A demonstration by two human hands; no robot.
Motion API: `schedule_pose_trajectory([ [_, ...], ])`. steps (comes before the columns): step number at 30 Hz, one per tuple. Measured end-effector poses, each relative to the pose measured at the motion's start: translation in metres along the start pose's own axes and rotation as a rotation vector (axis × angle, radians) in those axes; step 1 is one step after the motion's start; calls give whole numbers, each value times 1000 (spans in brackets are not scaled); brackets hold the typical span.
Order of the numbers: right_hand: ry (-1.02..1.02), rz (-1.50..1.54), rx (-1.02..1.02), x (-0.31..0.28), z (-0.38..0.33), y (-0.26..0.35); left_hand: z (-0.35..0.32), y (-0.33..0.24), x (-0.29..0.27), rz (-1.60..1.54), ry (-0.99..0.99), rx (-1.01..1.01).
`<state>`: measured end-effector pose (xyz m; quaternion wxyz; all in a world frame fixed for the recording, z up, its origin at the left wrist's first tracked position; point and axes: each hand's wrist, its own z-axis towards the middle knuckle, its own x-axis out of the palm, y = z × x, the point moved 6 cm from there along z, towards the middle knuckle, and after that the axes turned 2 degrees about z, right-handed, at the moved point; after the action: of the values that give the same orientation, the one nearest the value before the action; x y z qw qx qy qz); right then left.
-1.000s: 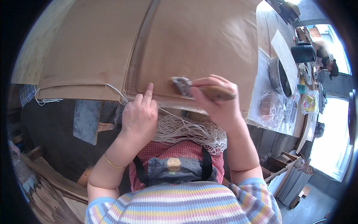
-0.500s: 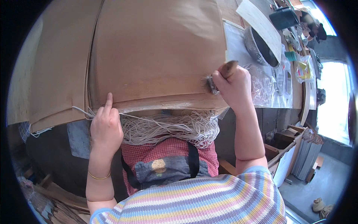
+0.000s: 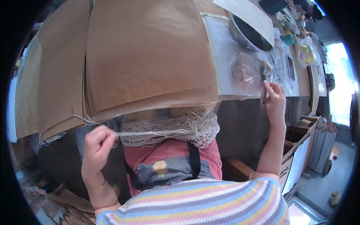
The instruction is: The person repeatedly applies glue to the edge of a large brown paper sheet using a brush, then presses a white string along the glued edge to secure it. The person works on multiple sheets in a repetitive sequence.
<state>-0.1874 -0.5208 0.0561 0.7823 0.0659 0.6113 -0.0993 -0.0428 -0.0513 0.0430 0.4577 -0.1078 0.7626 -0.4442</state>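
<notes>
My left hand [image 3: 97, 148] is closed on the end of a white cord [image 3: 140, 133]. The cord stretches taut to the right into a tangled heap of cord [image 3: 168, 129] lying across my lap, against the table's near edge. Out to the right, my right hand [image 3: 276, 103] pinches a brush [image 3: 264, 98] by its handle. Its dark bristle end points away from me, beside a clear plastic bag [image 3: 245, 71]. Large brown paper sheets [image 3: 150, 56] lie stacked on the table in front of me, with a second brown stack [image 3: 62, 71] to their left.
A speckled basin [image 3: 240, 34] stands at the far right, partly covered by a pale board [image 3: 249, 15]. White plastic sheeting [image 3: 221, 48] lies under it. Several bottles and bags crowd the right side. Wooden boxes [image 3: 296, 138] stand lower right. White cord ends [image 3: 88, 120] stick out of the left stack.
My right hand has carried the brush from the paper's right edge to beside the plastic bag. My left hand has left the paper, moved nearer me and drawn a cord taut.
</notes>
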Motion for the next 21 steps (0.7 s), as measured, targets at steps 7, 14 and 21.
schedule_pose_trajectory([
  [7, 2, 901, -380, -9, -27, 183, -58, -79, -17, -319, 74, 403],
  [14, 472, 1441, -434, -3, -55, 225, -87, -67, -62, 50, -344, 316],
  [21, 177, 1074, -204, -42, 25, 131, -12, -17, -75, 116, -415, 170],
])
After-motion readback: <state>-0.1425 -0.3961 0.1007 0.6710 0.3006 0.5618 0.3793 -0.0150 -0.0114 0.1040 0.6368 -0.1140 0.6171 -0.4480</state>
